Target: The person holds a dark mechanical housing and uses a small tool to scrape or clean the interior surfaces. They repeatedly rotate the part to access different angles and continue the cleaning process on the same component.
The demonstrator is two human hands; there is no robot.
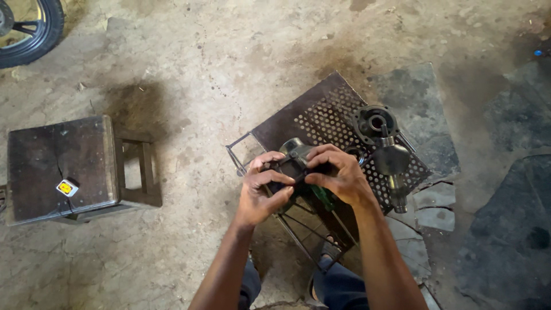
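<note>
I hold a dark metal engine part [294, 162] in both hands above the near edge of a perforated metal stand [321, 117]. My left hand [261, 192] wraps around its left side, fingers curled shut on it. My right hand [338, 172] closes over its right side and top, fingertips pressing on the casing. Just under my right palm a green-handled tool [322, 197] lies on the stand. To the right on the stand sit a round housing [374, 122] and a shaft piece [393, 166], touching each other. Well to the left stands a dark wooden stool [63, 166] with a small yellow packet [66, 188] on top. A wheel [31, 26] shows at far left.
</note>
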